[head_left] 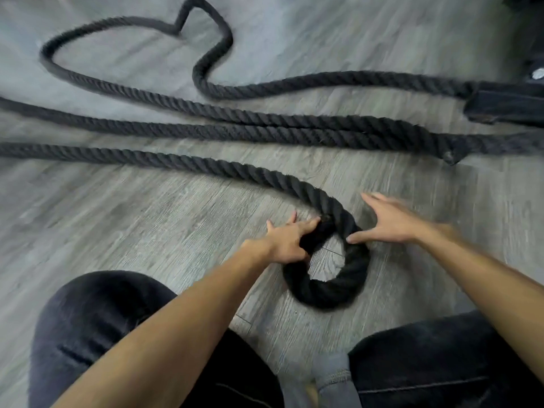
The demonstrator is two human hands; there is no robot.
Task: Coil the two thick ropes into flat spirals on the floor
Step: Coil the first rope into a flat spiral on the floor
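Observation:
A thick black rope point(164, 159) runs in from the left across the grey wood-look floor and curls into one small ring point(338, 290) in front of my knees. My left hand point(287, 241) grips the rope's end at the ring's upper left, fingers curled round it. My right hand point(388, 222) is spread with straight fingers, its thumb touching the ring's upper right where the rope crosses. More black rope point(265, 125) lies in long parallel runs behind, with a loose loop point(88, 78) at the far left.
A dark block-shaped anchor or base point(506, 104) sits at the right edge where the far ropes lead. My knees in dark trousers point(97, 319) frame the bottom of the view. Bare floor point(132, 231) lies to the left of the ring.

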